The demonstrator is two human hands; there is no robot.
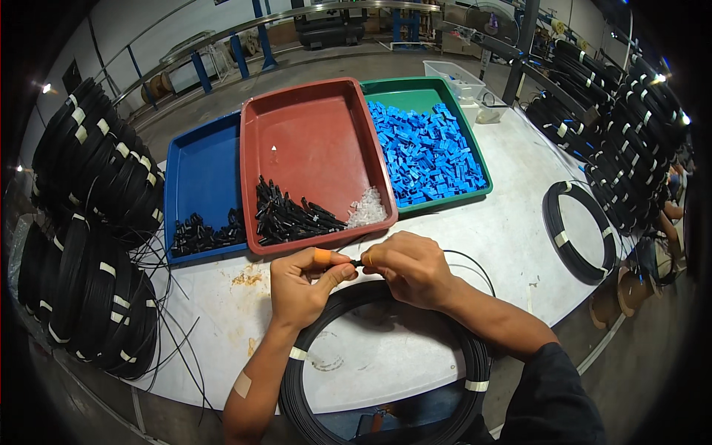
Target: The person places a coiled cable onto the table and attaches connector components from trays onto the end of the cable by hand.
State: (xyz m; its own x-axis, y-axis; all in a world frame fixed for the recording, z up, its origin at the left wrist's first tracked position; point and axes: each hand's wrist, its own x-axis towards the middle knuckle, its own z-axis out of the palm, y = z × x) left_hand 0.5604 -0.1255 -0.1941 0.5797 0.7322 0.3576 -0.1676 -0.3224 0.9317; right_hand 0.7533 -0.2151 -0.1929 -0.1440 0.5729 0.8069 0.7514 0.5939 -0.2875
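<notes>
My left hand [305,288] and my right hand [409,268] meet just in front of the trays, fingertips pinched from both sides on a small black connector piece [357,263]. Most of that piece is hidden by the fingers. Behind my right hand a thin black cable [475,264] loops out and runs down toward the large coil of black cable [475,348]. This coil lies under my forearms, bound with pale tape, and overhangs the table's near edge. Orange tape wraps a finger of my left hand.
A red tray [315,133] holds black connector parts [293,215] and small clear pieces [366,208]. Beside it stand a blue tray [204,167] with black parts and a green tray [411,90] of blue clips [430,156]. Cable coils pile up left [96,297] and right [578,233].
</notes>
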